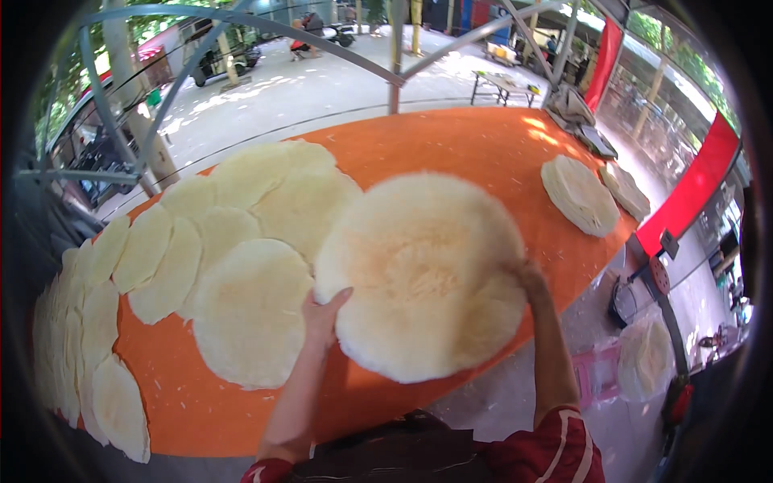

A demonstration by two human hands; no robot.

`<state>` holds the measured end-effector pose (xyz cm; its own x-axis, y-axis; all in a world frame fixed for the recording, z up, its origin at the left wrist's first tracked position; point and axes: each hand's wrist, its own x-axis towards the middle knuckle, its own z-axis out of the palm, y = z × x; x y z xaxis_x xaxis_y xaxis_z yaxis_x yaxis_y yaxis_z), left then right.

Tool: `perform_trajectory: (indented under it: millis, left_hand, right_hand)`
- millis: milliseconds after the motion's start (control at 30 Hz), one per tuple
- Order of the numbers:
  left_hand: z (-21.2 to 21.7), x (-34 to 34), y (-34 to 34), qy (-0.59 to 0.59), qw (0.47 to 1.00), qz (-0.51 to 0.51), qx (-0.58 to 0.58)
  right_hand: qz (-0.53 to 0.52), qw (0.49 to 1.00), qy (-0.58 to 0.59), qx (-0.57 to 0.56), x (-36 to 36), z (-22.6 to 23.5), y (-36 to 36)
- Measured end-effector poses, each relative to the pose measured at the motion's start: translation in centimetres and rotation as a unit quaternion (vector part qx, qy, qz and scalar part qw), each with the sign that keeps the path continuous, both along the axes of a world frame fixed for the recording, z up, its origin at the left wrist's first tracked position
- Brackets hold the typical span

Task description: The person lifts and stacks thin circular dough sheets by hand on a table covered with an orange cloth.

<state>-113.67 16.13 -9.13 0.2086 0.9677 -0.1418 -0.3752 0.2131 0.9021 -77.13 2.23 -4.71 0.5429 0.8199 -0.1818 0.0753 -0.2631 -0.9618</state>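
We hold one big round flatbread (423,278) between both hands, just above the near edge of the orange counter (451,145). It is pale, thin and a little blurred, with a light golden patch at its middle. Being round, it has no long axis; what matters is that it spans the gap between our two grips, so each hand is equally near it, one at each side.

Our left hand (324,312) pinches the rim at the flatbread's lower left, thumb on top and fingers tucked under, closed firmly on the edge. Our right hand (531,282) sits at the flatbread's right rim; most of it is hidden behind the bread, so we judge that it grips the edge, though we cannot see how the fingers lie.

Left of the flatbread, many more flatbreads (250,310) lie spread flat and overlapping on the counter, the nearest one partly under the held bread's left edge. Far right of the flatbread, well apart, two stacks of flatbreads (580,195) rest near the counter's end. Below and right of the flatbread, off the counter, a clear bag (644,358) seems to hold more of the same rounds.
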Motion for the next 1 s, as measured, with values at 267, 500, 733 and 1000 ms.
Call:
perform_trajectory:
  millis: [267,500,733,1000]
  left_hand:
    - [-6.0,4.6,-1.7,0.060,0.988,-0.125,-0.067]
    - [-6.6,4.7,-2.4,0.065,0.995,-0.078,-0.022]
    - [-4.4,5.2,-2.2,0.129,0.972,-0.104,-0.168]
    - [-6.7,10.3,-5.5,0.025,0.998,0.014,-0.062]
  right_hand:
    - [-0.015,0.944,0.330,-0.011,6.8,-12.4,-2.6]
    - [-0.029,0.999,-0.022,0.021,2.6,-12.5,-1.6]
    - [0.024,0.994,0.020,0.103,4.8,-10.3,-2.1]
    - [0.024,0.992,0.126,0.018,9.1,-10.9,0.6]
